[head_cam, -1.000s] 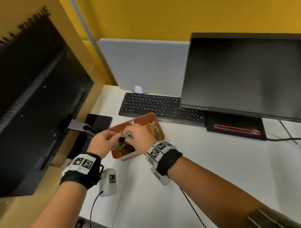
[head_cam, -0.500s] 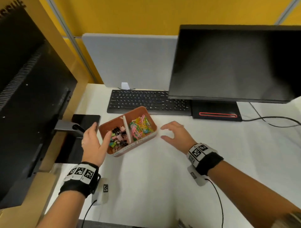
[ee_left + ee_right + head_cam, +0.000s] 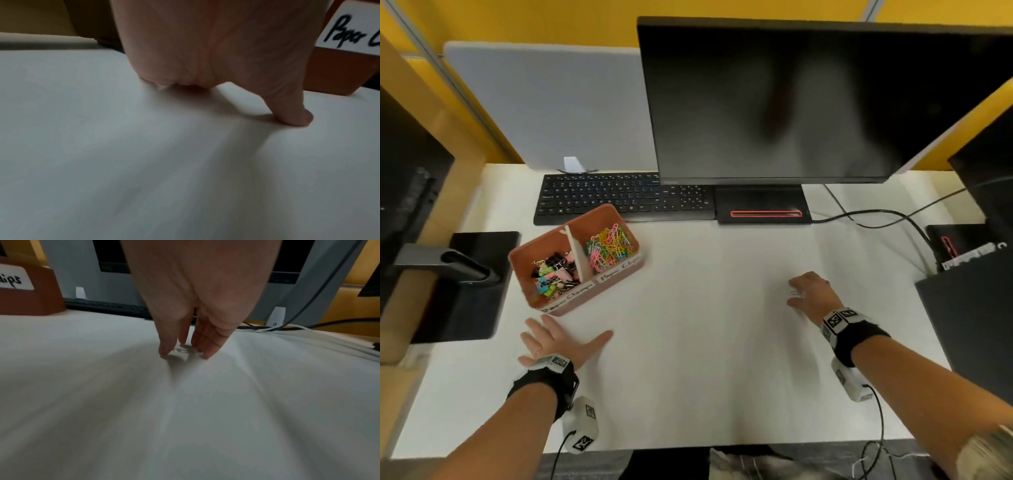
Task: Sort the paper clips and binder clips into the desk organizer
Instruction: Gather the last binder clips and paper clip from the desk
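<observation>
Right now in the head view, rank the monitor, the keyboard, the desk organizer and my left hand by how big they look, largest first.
1. monitor
2. keyboard
3. desk organizer
4. left hand

The keyboard and organizer look close in area, and the organizer sits nearer the camera, so that pair is unsure.

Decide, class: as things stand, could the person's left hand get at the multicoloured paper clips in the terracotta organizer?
Probably yes. The left hand lies flat on the white desk just in front of the terracotta organizer, which is open-topped; nothing covers the multicoloured paper clips.
</observation>
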Tool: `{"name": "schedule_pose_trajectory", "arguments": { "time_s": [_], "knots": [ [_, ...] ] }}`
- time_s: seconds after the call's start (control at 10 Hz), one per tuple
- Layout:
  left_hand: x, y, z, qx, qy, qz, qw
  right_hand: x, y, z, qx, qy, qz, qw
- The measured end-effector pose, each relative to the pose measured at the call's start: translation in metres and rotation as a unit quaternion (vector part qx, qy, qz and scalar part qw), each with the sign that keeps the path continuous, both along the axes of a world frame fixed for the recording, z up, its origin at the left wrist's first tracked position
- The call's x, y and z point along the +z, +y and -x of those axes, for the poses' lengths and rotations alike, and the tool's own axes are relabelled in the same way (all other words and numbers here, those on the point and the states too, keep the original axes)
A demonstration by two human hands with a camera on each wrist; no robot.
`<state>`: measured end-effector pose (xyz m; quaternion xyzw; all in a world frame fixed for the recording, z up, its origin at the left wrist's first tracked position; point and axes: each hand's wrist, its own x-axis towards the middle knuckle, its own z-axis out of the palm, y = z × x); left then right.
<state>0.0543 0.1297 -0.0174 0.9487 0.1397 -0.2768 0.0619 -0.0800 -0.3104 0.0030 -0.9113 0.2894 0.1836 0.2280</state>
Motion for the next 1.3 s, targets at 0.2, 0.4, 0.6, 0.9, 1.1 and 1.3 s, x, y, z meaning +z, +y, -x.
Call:
{"name": "schedule_pose_trajectory", "arguments": {
  "time_s": [0.2, 0.4, 0.6, 0.9, 1.1, 1.3],
  "knots": [
    [0.001, -0.001, 0.002, -0.008, 0.010, -0.008, 1.000, -0.008, 0.003, -0.004, -0.044, -0.054, 0.003, 0.998],
    [-0.004, 0.002, -0.002, 0.001, 0.019, 0.000, 1.000, -0.008, 0.012, -0.008, -0.081, -0.066, -0.030, 0.994],
    [-0.004, 0.005, -0.006, 0.008, 0.031, 0.008, 0.999, 0.017, 0.049, -0.051, 0.088, -0.040, -0.059, 0.994],
    [-0.002, 0.007, -0.011, 0.003, 0.073, 0.002, 0.997, 0.090, 0.207, -0.207, 0.284, -0.243, -0.150, 0.915],
    [0.000, 0.007, -0.014, 0.005, 0.095, -0.002, 0.995, 0.076, 0.242, -0.244, 0.271, -0.161, -0.134, 0.940],
    [0.000, 0.005, -0.014, 0.002, 0.084, -0.022, 0.996, 0.067, 0.233, -0.233, 0.216, -0.239, -0.177, 0.930]
  ]
}}
